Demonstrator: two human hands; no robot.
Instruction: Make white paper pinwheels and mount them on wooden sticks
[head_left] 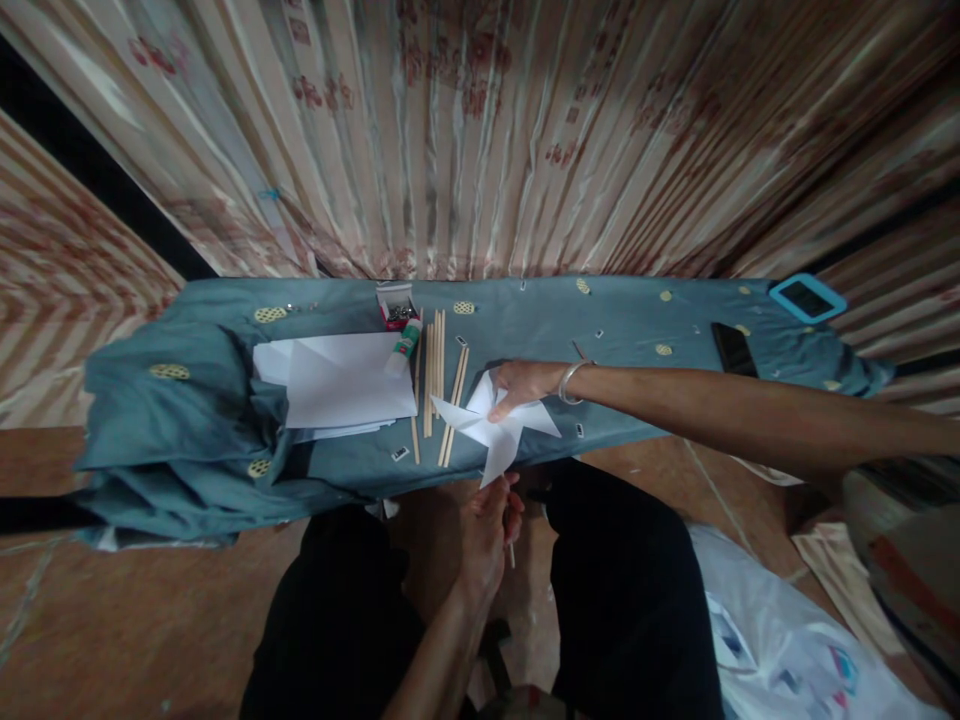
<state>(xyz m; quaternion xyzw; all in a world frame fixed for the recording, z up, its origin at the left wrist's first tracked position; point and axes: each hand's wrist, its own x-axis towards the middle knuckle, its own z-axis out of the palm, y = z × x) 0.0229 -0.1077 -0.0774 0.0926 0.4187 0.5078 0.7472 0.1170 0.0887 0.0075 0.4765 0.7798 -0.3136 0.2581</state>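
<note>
Left hand (486, 515): curled round a thin pale stick (512, 556). Right hand (527, 382): thumb on centre of folded white paper pinwheel (504, 441), pointed blades, at cloth's near edge; pinch underneath, cannot tell. Leftward: slender wooden sticks (434, 375), flat paper sheets (349, 388), wrinkled blue-grey cloth (630, 320).

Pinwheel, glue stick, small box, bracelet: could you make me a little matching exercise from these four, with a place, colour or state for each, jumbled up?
Column one:
1. Pinwheel
2. Glue stick
3. Small box
4. Bracelet

Column two:
A. Green and white
B. Silver-coloured
C. Touched by the right hand
D. Open, with small metal pieces inside

Right pairs: 1-C, 2-A, 3-D, 4-B
</note>
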